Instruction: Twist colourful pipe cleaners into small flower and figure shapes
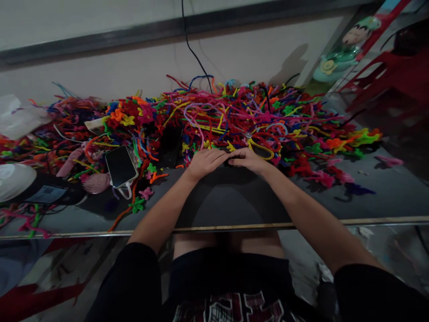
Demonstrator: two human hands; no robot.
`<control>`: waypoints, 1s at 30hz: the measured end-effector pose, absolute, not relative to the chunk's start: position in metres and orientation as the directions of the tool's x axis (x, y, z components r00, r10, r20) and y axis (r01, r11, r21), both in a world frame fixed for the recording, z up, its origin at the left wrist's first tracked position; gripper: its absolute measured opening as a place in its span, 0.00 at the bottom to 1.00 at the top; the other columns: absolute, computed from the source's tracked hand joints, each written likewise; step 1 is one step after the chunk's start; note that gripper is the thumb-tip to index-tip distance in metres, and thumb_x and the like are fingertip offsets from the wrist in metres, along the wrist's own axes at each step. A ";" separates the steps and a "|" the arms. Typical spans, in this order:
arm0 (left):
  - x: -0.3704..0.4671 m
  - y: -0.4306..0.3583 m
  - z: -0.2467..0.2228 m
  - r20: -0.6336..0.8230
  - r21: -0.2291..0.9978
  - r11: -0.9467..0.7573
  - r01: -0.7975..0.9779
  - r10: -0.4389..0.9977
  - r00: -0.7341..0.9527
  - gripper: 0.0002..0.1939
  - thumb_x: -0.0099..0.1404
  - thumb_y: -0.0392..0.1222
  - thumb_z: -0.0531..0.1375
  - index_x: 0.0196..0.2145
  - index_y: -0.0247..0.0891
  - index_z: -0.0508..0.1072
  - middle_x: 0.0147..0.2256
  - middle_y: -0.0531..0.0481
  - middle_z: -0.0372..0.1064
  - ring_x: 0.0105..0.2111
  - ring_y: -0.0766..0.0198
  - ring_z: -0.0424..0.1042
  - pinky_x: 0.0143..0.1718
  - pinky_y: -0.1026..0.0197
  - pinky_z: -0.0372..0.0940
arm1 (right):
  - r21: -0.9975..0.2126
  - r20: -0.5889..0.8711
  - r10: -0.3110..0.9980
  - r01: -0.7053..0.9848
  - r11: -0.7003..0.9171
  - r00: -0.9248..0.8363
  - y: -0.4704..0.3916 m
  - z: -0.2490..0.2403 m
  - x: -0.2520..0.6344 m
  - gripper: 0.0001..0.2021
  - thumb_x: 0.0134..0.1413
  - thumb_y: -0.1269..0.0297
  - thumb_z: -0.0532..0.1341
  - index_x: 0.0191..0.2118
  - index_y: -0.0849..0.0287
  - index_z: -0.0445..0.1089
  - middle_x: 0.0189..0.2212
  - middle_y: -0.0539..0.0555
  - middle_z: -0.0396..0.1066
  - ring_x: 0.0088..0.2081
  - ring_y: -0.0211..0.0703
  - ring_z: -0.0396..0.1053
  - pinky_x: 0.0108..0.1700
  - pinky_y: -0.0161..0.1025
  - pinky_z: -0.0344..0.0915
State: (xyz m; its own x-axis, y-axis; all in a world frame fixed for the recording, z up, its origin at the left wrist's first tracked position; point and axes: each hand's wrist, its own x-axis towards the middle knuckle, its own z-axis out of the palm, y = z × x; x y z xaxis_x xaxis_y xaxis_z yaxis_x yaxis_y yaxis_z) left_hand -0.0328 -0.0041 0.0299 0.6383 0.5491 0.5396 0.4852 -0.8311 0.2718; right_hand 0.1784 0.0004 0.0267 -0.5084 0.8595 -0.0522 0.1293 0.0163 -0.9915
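My left hand [207,163] and my right hand [248,159] meet at the front edge of a big heap of colourful pipe cleaners [214,125]. Both have their fingers bent and drawn together, with the fingertips almost touching. A small dark patch shows between the fingertips; what they hold is too dark and small to make out. Just behind my right hand lies a yellow pipe cleaner loop [264,154]. A lilac pipe cleaner [196,107] curves over the heap behind my left hand.
Left of my hands lie a phone [121,166] with a white cable, a pink spiky ball [96,183] and a black device with a white top [16,181]. Pipe cleaner flowers [137,205] are scattered on the grey table [231,201]. A red chair [385,85] stands at right.
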 end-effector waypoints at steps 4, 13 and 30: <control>-0.036 -0.007 0.042 0.440 0.300 -0.848 0.437 0.529 0.726 0.13 0.68 0.41 0.51 0.43 0.43 0.74 0.40 0.44 0.74 0.43 0.61 0.73 0.44 0.57 0.66 | -0.981 -0.145 0.793 0.193 -0.035 -0.591 0.002 0.030 0.185 0.15 0.40 0.57 0.68 0.33 0.62 0.75 0.19 0.47 0.66 0.20 0.30 0.57 0.22 0.31 0.52; -0.020 -0.011 0.043 0.377 -0.043 -0.892 0.450 0.403 0.834 0.15 0.68 0.38 0.48 0.33 0.37 0.73 0.25 0.45 0.67 0.27 0.64 0.66 0.28 0.62 0.55 | -0.937 0.009 0.706 0.241 0.253 -0.708 0.010 0.030 0.195 0.15 0.46 0.55 0.65 0.35 0.62 0.75 0.29 0.52 0.73 0.30 0.37 0.67 0.33 0.35 0.62; -0.003 -0.009 0.023 0.383 0.599 -0.437 0.671 0.892 0.239 0.10 0.60 0.44 0.59 0.34 0.40 0.78 0.20 0.53 0.66 0.23 0.68 0.63 0.26 0.65 0.53 | -0.696 0.346 0.827 0.470 0.543 -0.442 0.010 0.015 0.187 0.11 0.50 0.59 0.61 0.36 0.59 0.76 0.30 0.53 0.76 0.30 0.42 0.71 0.34 0.38 0.64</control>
State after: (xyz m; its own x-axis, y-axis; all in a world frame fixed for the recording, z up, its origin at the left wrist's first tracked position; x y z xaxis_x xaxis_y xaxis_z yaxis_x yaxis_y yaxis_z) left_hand -0.0029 -0.0088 0.0228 0.2387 0.8923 0.3832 0.6713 -0.4368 0.5989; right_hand 0.1871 0.0095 0.0148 -0.4419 0.8275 0.3464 0.4704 0.5426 -0.6959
